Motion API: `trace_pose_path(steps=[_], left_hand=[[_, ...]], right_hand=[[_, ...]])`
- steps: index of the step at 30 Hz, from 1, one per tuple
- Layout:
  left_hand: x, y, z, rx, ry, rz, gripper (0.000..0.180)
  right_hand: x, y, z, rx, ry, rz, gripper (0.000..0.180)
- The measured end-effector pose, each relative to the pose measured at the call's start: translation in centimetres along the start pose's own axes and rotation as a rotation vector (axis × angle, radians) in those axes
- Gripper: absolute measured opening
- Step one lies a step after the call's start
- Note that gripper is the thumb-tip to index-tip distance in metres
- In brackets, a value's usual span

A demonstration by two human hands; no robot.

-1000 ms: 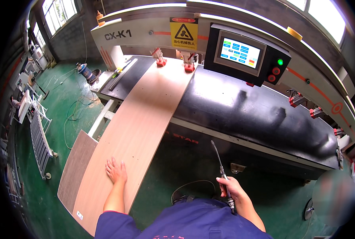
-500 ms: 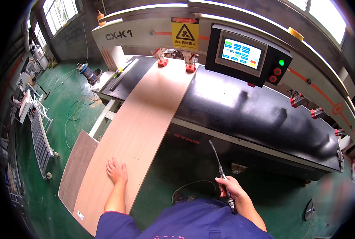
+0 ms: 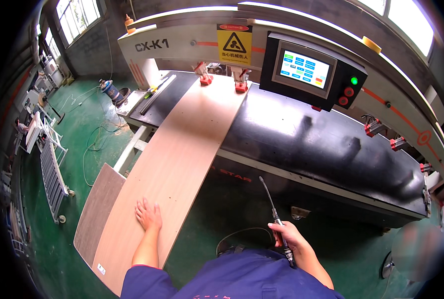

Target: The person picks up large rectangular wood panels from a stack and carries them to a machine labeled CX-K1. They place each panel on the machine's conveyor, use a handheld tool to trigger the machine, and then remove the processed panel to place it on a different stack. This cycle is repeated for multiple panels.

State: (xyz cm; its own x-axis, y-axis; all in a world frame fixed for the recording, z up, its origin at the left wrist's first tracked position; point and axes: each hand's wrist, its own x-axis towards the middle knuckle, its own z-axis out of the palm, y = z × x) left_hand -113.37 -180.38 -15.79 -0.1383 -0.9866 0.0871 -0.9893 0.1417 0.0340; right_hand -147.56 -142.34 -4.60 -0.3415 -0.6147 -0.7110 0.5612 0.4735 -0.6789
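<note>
A long light-wood panel [image 3: 182, 154] runs from near me up onto the black bed of a large machine [image 3: 321, 144], its far end under two red clamps [image 3: 241, 86]. My left hand [image 3: 148, 214] lies flat on the panel's near part, fingers spread. My right hand [image 3: 287, 238] grips an air blow gun [image 3: 276, 224] with a thin metal nozzle pointing up toward the machine's front edge; its hose hangs below my hand.
A second, darker panel [image 3: 95, 212] lies under the light one on the left. The machine carries a touch screen [image 3: 303, 70], buttons and a yellow warning sign [image 3: 234, 44]. Green floor [image 3: 82, 129] with cables, a roller rack [image 3: 50, 174] at left, a hose loop [image 3: 237, 236] below.
The panel has slid farther onto the machine bed, its far end now under the red clamps. My left hand rode forward with it. My right hand stayed almost still.
</note>
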Motion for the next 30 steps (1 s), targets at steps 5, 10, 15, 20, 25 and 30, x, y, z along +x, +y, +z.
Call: trace_pose_path(steps=[5,10,15,20,25,30], left_hand=[[0.01,-0.13,0.26,0.004,0.000,-0.002,0.068],[0.05,-0.04,0.13,0.000,-0.004,-0.004,0.068],[0.00,-0.09,0.19,-0.002,0.002,-0.003,0.068],[0.00,-0.12,0.24,-0.002,0.005,0.000,0.068],[0.08,-0.32,0.55,-0.002,0.011,0.001,0.068],[-0.01,-0.29,0.35,-0.011,0.015,0.002,0.068]], right_hand=[[0.04,0.06,0.20,0.000,0.002,0.002,0.032],[0.10,0.25,0.16,0.018,0.006,0.014,0.031],[0.16,0.42,0.16,0.024,0.008,0.013,0.031],[0.11,0.43,0.17,0.025,0.007,0.014,0.031],[0.05,0.23,0.42,-0.015,0.007,0.009,0.034],[0.23,0.21,0.75,-0.026,0.007,0.017,0.034]])
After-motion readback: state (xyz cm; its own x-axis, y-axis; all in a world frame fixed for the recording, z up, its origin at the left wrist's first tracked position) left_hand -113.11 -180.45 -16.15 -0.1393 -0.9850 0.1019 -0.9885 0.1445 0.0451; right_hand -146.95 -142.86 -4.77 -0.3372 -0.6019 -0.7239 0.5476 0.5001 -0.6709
